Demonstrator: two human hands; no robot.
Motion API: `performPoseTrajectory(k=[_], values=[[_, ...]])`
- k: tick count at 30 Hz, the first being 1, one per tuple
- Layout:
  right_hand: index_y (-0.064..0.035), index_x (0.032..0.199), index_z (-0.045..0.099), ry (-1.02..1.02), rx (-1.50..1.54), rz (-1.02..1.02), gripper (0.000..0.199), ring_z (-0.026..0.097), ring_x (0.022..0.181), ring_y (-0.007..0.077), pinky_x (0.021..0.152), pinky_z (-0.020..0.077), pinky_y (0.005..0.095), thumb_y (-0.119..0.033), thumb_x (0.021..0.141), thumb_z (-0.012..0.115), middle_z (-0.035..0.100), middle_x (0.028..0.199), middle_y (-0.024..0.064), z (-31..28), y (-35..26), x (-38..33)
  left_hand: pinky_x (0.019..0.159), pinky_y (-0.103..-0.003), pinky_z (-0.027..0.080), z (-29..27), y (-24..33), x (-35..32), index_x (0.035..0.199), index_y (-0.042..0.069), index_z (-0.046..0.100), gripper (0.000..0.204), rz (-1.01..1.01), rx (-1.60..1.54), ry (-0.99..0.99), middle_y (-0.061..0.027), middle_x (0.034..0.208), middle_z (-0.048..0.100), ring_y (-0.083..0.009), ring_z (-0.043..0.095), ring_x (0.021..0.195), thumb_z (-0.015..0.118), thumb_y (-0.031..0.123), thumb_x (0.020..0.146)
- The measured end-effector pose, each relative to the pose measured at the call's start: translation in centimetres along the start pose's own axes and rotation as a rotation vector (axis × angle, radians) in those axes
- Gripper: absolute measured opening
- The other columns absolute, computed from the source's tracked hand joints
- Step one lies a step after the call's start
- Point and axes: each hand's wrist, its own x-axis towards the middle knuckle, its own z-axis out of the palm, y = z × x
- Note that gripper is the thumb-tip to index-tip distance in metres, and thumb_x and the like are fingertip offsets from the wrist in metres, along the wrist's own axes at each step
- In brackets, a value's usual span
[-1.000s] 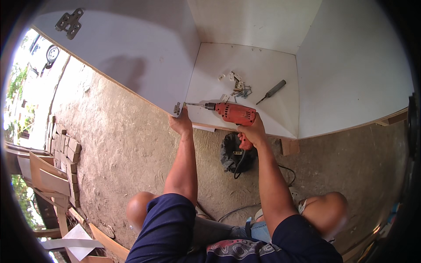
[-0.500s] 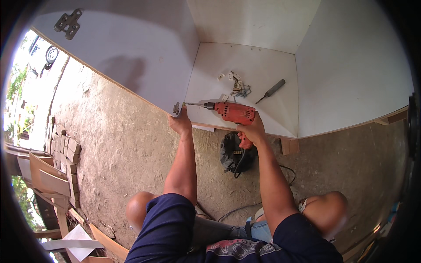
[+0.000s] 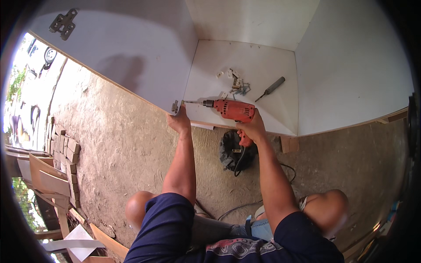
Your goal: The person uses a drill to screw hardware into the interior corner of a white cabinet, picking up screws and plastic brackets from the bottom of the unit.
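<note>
My right hand is wrapped round the handle of a red corded power drill, held level over the cabinet's front edge. Its long bit points left, toward a small metal hinge plate on the left panel of the white cabinet. By that plate, my left hand is closed at the panel's front edge, its fingertips at the tip of the bit. What those fingers pinch is too small to make out. Farther up the same panel sits another hinge plate.
Inside the cabinet lie loose screws, small white fittings and a grey-handled screwdriver. Below its front edge, a black bag rests on the concrete floor beside the drill's cord. Bricks and wood offcuts are piled at the left.
The view has shifted very slightly, and the cabinet appears a little higher. Both hands and the drill keep nearly the same positions at the hinge plate.
</note>
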Motion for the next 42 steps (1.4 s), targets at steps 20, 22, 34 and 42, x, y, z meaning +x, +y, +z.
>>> performPoseTrajectory(k=[20, 22, 34, 42], values=[[0.0002, 0.133, 0.044, -0.002, 0.003, 0.003, 0.064, 0.071, 0.06, 0.0214, 0.049, 0.059, 0.0356, 0.007, 0.079, 0.078, 0.072, 0.1, 0.0158, 0.9, -0.3, -0.1, 0.089, -0.036, 0.06, 0.1, -0.4, 0.2, 0.113, 0.0, 0.075, 0.038, -0.03, -0.024, -0.01, -0.0104, 0.109, 0.081, -0.0206, 0.077, 0.098, 0.093, 0.01, 0.081], [-0.0001, 0.133, 0.044, -0.002, 0.003, 0.002, 0.064, 0.072, 0.06, 0.0213, 0.049, 0.059, 0.0353, 0.006, 0.08, 0.079, 0.073, 0.1, 0.0157, 1.1, -0.3, -0.1, 0.089, -0.036, 0.06, 0.2, -0.9, 0.3, 0.114, 0.0, 0.074, 0.038, 0.017, 0.005, -0.007, -0.01, 0.109, 0.081, -0.0191, 0.076, 0.098, 0.093, 0.009, 0.082], [-0.0005, 0.13, 0.047, 0.002, 0.024, -0.005, 0.062, 0.069, 0.058, 0.0199, 0.049, 0.0578, 0.0344, 0.008, 0.079, 0.083, 0.072, 0.097, 0.0149, 1.4, 0.2, 0.0, 0.09, -0.038, 0.06, -0.4, 0.6, -0.3, 0.116, 0.001, 0.074, 0.042, -0.043, 0.07, -0.052, -0.0121, 0.111, 0.08, -0.0233, 0.077, 0.1, 0.094, 0.017, 0.082], [-0.0011, 0.124, 0.052, 0.015, 0.394, -0.078, 0.055, 0.066, 0.058, 0.0185, 0.05, 0.057, 0.0351, 0.008, 0.079, 0.084, 0.07, 0.093, 0.0116, -0.4, 1.3, -0.8, 0.094, -0.046, 0.053, -2.2, 0.5, -1.6, 0.115, 0.001, 0.065, 0.055, 0.028, 0.301, -0.019, -0.0142, 0.11, 0.07, -0.0325, 0.069, 0.105, 0.089, 0.041, 0.086]])
